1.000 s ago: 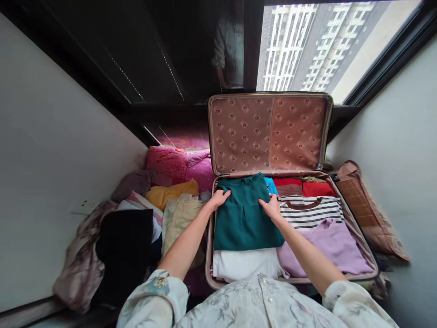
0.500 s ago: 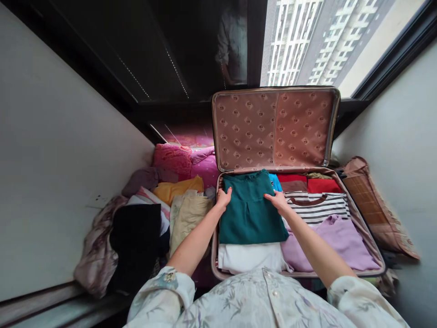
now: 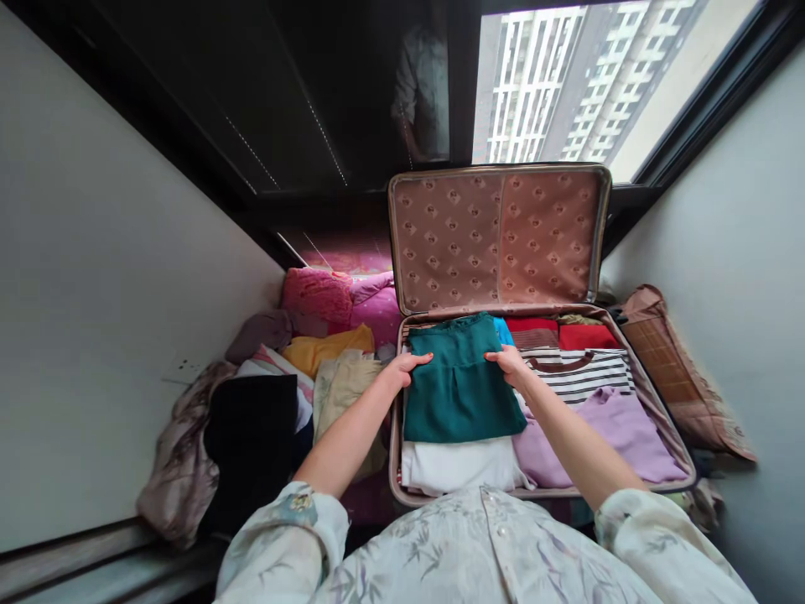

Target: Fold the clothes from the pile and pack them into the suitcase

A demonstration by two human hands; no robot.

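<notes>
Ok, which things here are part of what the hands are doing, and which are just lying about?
In hand: left hand, right hand, green garment, suitcase.
Lying about: clothes heap, woven mat, striped top, lilac garment, white garment.

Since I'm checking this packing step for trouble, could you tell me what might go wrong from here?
The left hand and right hand grip only the far edges of the green garment, so its fold may slip open. It also lies partly over the white garment, which might crease.
</notes>
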